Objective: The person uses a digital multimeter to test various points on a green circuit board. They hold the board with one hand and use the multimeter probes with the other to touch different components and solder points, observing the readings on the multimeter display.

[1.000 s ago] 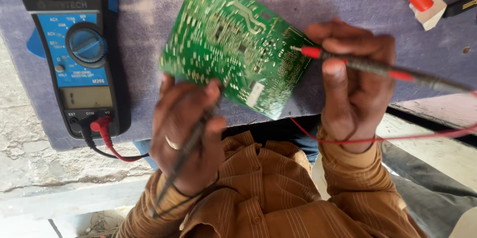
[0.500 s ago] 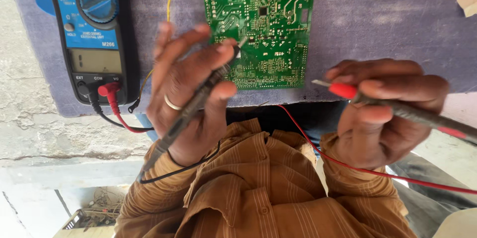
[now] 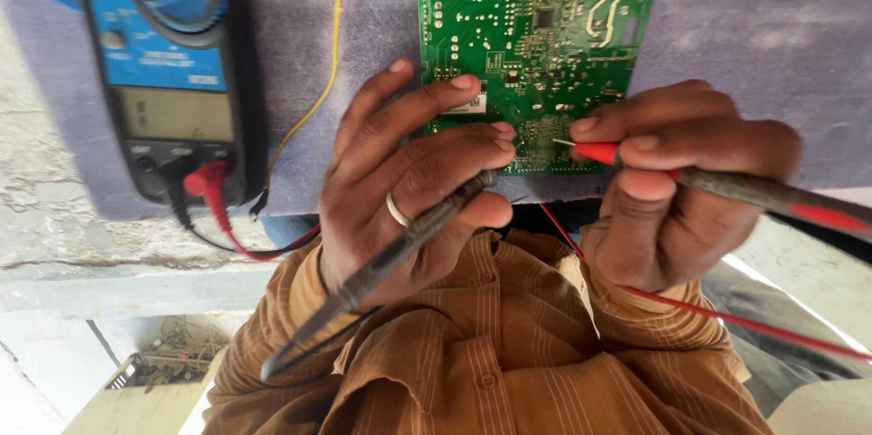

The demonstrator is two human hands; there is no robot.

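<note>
A green circuit board lies at the upper centre of the frame on a grey-blue cloth that covers the counter, its solder side facing up. The left hand, at the middle of the frame and wearing a ring, has its grip pressed together around a black test probe; the probe runs from the lower left up between thumb and fingers, and its fingertips touch the board's lower edge. The probe's tip is hidden behind the fingers.

The right hand, at centre right, pinches a red test probe between thumb and forefinger. Its thin metal tip touches the lower part of the board, just beside the left fingertips. A red lead trails from under this hand toward the lower right.

At the upper left, a blue and black clamp meter lies on the cloth, with a red plug and a black plug seated in its lower end. A yellow wire runs down the cloth between the meter and the board. A brown striped shirt fills the lower centre.
</note>
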